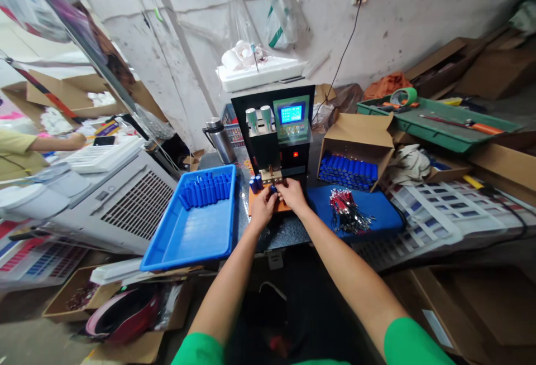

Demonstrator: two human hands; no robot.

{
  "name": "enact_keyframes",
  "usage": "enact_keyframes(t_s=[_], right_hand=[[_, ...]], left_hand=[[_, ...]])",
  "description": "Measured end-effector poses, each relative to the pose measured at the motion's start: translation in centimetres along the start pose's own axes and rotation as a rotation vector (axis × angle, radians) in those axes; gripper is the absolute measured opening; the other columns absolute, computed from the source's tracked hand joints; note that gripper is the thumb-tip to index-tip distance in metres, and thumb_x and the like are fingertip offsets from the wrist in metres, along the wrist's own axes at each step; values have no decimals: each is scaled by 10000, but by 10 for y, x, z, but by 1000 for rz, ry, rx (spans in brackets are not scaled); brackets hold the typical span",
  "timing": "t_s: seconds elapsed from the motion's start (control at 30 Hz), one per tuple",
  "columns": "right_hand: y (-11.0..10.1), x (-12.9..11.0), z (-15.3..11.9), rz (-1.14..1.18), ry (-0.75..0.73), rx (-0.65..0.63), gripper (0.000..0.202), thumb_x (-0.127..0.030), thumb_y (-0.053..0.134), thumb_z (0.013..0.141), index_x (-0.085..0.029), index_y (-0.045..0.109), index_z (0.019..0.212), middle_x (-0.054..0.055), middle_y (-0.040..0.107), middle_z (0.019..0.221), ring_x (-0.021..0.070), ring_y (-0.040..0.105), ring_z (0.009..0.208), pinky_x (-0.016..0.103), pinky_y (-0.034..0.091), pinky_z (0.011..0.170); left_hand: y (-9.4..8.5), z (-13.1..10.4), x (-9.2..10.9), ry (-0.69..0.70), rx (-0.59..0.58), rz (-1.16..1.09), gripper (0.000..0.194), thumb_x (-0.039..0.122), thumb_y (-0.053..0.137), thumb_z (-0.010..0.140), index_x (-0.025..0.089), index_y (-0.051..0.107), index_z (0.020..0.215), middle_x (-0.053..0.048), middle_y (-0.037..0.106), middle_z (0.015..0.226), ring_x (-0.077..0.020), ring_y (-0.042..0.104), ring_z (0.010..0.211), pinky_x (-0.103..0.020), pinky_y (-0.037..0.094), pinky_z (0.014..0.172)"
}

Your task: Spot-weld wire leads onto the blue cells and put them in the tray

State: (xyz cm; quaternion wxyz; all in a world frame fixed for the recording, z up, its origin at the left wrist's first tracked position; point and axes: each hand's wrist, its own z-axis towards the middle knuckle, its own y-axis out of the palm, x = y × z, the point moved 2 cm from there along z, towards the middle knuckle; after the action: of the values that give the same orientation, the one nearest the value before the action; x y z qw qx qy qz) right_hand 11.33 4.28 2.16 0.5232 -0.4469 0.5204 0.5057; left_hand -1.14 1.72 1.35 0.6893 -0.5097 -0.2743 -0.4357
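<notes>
Both my hands meet at the front of a black machine with a lit blue screen. My left hand is closed round a blue cylinder under the machine's copper-coloured tips. My right hand is pinched beside the same cylinder; what lies between its fingertips is too small to make out. Just left of my hands, a few blue cylinders stand on the orange plate. A bundle of red and black wires lies on a blue pad to the right.
The blue tray at left holds many cylinders. A cardboard box at right has more. Behind the tray stands a steel flask. A green tray with tools sits far right. Another person's arm reaches in at far left.
</notes>
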Motion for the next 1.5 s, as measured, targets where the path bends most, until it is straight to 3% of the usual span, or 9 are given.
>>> enact_keyframes(t_s=[0.33, 0.83, 1.1, 1.5], right_hand=[[0, 7, 3, -12, -17, 5, 174, -301, 629, 773, -179, 569, 665, -14, 601, 558, 125, 569, 462, 204, 447, 412], [-1, 10, 4, -34, -31, -16, 204, -346, 648, 775, -177, 577, 684, -4, 603, 574, 132, 564, 470, 215, 440, 414], [-4, 2, 2, 52, -16, -72, 256, -416, 648, 760, -181, 575, 689, -9, 601, 598, 119, 558, 503, 196, 437, 424], [-18, 14, -18, -47, -198, -78, 191, -371, 623, 728, -188, 601, 775, 27, 665, 747, 171, 621, 690, 265, 487, 640]], left_hand=[[1, 0, -7, -14, -5, -12, 321, 312, 542, 885, 163, 662, 1143, -43, 711, 894, -193, 647, 821, -314, 510, 830], [3, 2, -14, -21, -23, -55, 346, 356, 540, 899, 158, 658, 1158, -60, 719, 905, -208, 667, 858, -327, 526, 822], [4, 2, -6, -38, -19, -111, 325, 363, 551, 889, 162, 657, 1121, -69, 726, 990, -198, 673, 865, -319, 523, 833], [0, -1, 2, -3, -18, -102, 303, 385, 580, 867, 159, 687, 1038, -54, 721, 921, -193, 654, 870, -295, 517, 798]])
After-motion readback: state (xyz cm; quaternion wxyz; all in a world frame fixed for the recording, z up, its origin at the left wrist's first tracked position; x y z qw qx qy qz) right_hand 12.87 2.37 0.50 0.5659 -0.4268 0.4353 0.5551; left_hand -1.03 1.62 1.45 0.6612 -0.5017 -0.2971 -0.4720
